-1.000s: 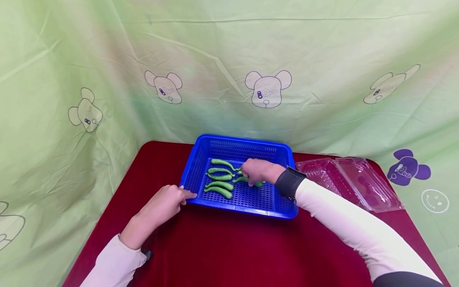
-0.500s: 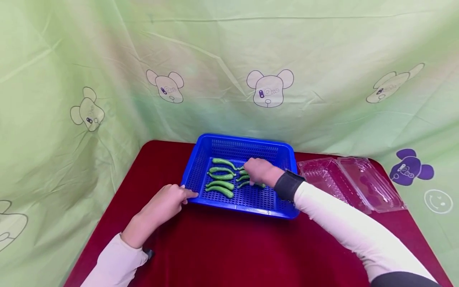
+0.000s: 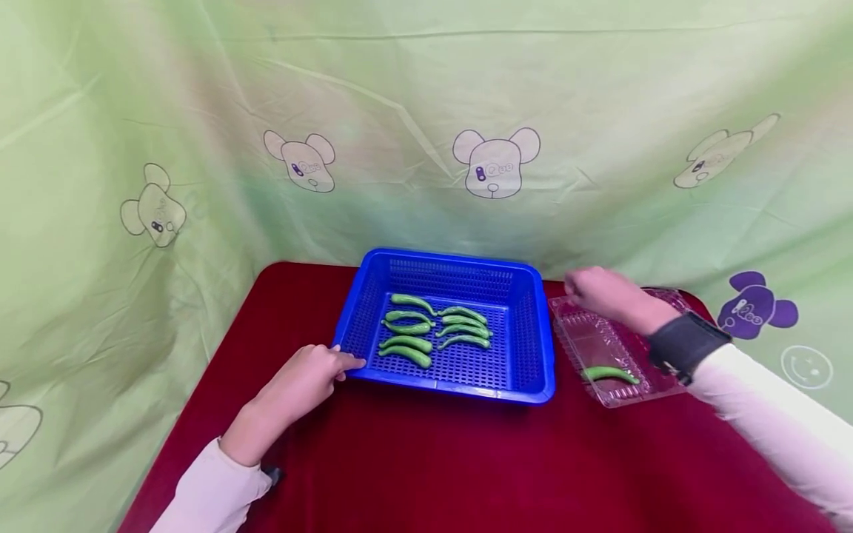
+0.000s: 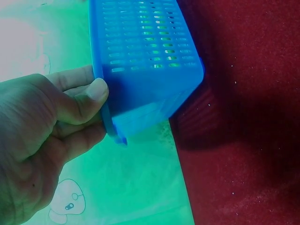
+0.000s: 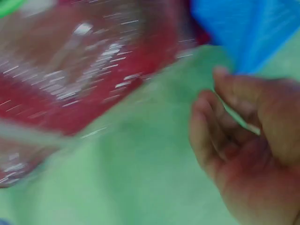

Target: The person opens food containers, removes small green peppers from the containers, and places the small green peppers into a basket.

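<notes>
My left hand (image 3: 313,374) pinches the near left corner of a blue plastic basket (image 3: 453,389); in the left wrist view the thumb (image 4: 97,89) presses on the rim. Several long green chili peppers (image 3: 406,354) lie in two groups on the basket floor. My right hand (image 3: 603,292) hovers over the back left of a clear plastic clamshell box (image 3: 600,337), right of the basket. Its fingers are loosely curled, with no object between them in the blurred right wrist view. One chili pepper (image 3: 609,374) lies at the near end of the box.
A dark red cloth (image 3: 433,459) covers the table. Light green curtains (image 3: 400,215) with printed mouse heads hang close behind and at the sides. The box's lid (image 3: 666,300) lies folded back on its right, partly hidden by the right arm.
My right hand has left the basket and moved right, over the clear box. The near end of the box, which the arm covered, now shows a chili pepper. The left hand has stayed put.
</notes>
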`<state>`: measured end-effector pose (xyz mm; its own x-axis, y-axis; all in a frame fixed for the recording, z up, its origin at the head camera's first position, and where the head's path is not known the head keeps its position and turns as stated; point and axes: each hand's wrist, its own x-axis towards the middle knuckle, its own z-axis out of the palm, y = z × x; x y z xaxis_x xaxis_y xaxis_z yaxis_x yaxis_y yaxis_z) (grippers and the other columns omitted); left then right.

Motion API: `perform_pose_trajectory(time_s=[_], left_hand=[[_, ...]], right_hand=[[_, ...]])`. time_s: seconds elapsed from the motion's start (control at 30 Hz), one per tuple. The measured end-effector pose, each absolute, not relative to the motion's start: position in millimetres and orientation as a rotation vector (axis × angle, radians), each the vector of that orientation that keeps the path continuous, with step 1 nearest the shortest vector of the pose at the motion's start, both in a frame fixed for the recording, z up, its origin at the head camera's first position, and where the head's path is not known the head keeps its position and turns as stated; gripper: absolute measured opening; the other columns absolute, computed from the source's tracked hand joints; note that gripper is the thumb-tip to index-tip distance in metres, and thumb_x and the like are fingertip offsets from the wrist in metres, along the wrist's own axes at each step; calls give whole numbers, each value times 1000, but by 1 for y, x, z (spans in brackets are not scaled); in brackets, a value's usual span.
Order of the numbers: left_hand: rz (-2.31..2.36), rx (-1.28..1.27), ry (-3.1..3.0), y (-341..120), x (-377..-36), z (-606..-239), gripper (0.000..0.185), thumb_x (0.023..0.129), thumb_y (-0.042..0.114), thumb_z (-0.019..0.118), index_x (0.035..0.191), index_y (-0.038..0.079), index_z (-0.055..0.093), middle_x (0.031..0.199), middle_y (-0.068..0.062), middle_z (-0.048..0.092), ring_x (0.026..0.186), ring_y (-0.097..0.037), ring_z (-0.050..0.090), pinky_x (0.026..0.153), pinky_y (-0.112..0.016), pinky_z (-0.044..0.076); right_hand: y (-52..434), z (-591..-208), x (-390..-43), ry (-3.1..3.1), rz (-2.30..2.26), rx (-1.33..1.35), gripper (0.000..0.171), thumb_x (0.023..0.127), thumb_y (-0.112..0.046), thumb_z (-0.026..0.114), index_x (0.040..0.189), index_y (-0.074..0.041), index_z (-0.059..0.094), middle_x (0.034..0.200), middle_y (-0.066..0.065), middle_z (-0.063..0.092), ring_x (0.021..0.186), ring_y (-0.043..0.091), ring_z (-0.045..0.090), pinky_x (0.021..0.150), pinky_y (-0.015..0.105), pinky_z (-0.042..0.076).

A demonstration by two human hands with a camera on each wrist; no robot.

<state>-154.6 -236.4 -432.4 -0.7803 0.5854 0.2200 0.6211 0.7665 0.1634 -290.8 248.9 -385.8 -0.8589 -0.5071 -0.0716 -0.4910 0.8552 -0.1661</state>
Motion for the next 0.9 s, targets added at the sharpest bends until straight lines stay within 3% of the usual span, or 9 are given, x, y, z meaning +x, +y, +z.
perform_pose_trajectory(time_s=[0.17, 0.3, 0.37, 0.53, 0.7, 0.9], left_hand=[[-344, -967, -2804, -236, -155, -432, 50, 73, -21, 63, 107, 10, 82, 72, 3, 73, 72, -12, 74, 73, -30, 64], [-356, -953, -2811, -235, -153, -432, 48, 74, -21, 64, 107, 9, 82, 72, 3, 74, 72, -12, 74, 75, -31, 64], [-359, -953, -2807, -235, -153, -432, 48, 74, -21, 64, 107, 9, 82, 73, 2, 75, 73, -12, 75, 77, -32, 64], [-365, -958, -2788, -236, -153, -432, 49, 73, -21, 64, 106, 9, 82, 72, 3, 74, 72, -11, 74, 75, -31, 64], [-361, -964, -2787, -236, -154, -433, 48, 73, -21, 64, 106, 9, 82, 72, 3, 74, 73, -11, 75, 77, -31, 64], [-352, -964, -2802, -235, -154, -432, 49, 72, -22, 63, 106, 9, 82, 72, 3, 74, 74, -12, 75, 78, -32, 64]], right_hand=[[304, -413, -270, 2644, -301, -776, 13, 85, -1, 73, 97, -2, 68, 89, 5, 65, 80, 17, 61, 70, 35, 57], [328, -438, -252, 2556, -339, -798, 48, 80, -20, 86, 117, 2, 66, 112, 12, 68, 99, 26, 66, 85, 44, 61], [334, -448, -245, 2560, -335, -846, 53, 78, -25, 88, 120, -2, 65, 114, 9, 68, 102, 25, 65, 86, 43, 61], [338, -468, -237, 2646, -302, -1069, 45, 79, -29, 87, 115, -11, 67, 108, -1, 63, 95, 17, 60, 80, 32, 59], [338, -475, -237, 2689, -314, -1196, 28, 80, -16, 86, 103, -15, 70, 99, -5, 60, 87, 10, 57, 73, 29, 56], [334, -470, -243, 2715, -374, -1164, 24, 79, -5, 84, 97, -14, 71, 92, -8, 63, 79, 3, 56, 67, 26, 54]])
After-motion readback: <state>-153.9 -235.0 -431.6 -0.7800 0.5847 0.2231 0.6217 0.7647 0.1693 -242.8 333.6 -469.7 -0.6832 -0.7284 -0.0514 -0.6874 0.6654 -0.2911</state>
